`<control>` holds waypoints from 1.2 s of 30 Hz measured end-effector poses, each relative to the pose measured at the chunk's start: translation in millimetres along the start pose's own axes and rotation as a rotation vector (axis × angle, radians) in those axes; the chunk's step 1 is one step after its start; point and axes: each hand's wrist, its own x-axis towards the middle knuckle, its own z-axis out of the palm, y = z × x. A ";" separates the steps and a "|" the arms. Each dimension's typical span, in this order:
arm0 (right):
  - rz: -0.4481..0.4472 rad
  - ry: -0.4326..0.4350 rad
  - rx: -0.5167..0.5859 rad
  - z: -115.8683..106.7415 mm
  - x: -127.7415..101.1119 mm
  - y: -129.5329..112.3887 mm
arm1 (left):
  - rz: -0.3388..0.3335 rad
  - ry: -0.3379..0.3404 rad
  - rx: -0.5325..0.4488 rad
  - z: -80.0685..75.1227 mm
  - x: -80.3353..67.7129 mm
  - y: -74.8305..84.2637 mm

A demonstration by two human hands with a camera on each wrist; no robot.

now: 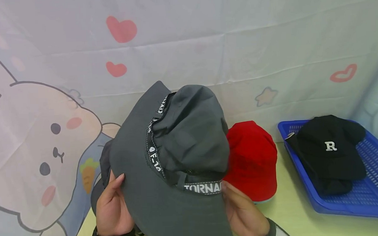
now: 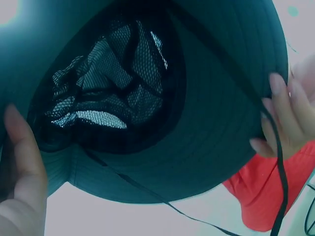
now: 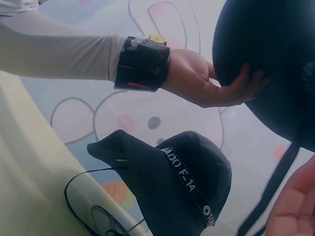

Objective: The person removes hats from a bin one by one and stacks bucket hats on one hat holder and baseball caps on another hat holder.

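Note:
A dark grey wide-brimmed sun hat [image 1: 189, 132], with white lettering on a black band, is held up in front of me by both hands. My left hand [image 1: 114, 207] grips the brim at the left, thumb on the upper face. My right hand [image 1: 243, 211] pinches the hat at the right, near the band. In the left wrist view the hat's underside [image 2: 221, 123] faces the camera, with mesh lining [image 2: 108, 69] in the crown. A dark chin strap [image 2: 280, 177] hangs from it. The right wrist view shows the left hand's fingers [image 3: 241, 88] at the brim.
A second dark hat [image 3: 192, 172] with a lettered band stands behind my left hand. A red cap [image 1: 253, 161] rests on the pale yellow table [image 1: 273, 212], partly behind the held hat. To the right, a blue basket [image 1: 320, 207] contains a black cap [image 1: 337, 158] marked R.

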 end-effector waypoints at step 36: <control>-0.106 0.094 -0.243 2.2 37.7 2.3 | -0.169 0.014 0.113 15.2 -27.2 67.0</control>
